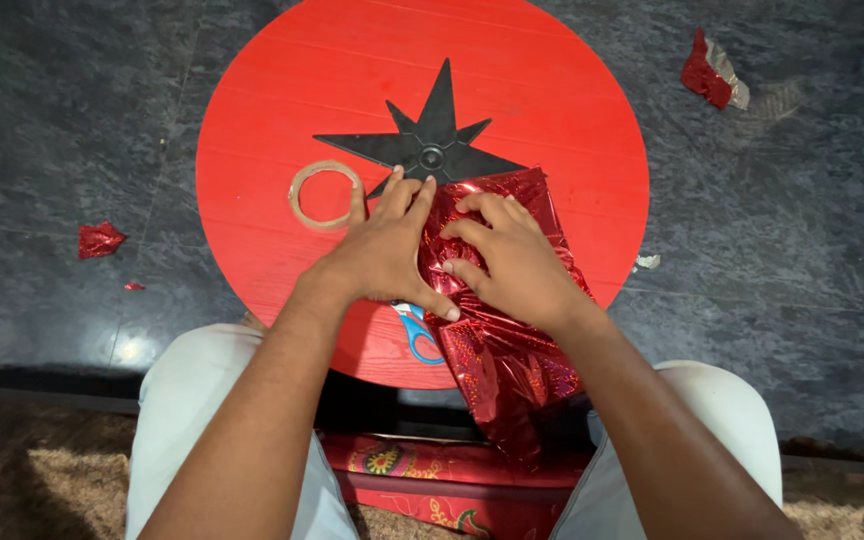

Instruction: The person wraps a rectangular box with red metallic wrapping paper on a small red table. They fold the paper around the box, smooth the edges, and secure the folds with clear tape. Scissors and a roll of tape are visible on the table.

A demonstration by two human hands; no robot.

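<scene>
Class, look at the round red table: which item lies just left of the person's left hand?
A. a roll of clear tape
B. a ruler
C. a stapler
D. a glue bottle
A: the roll of clear tape lies flat on the red table, just left of the left hand.

The round red board's (252, 120) far edge lies bare; tape roll (325, 195) crowds its left, scissors (417, 333) its near edge.
</scene>
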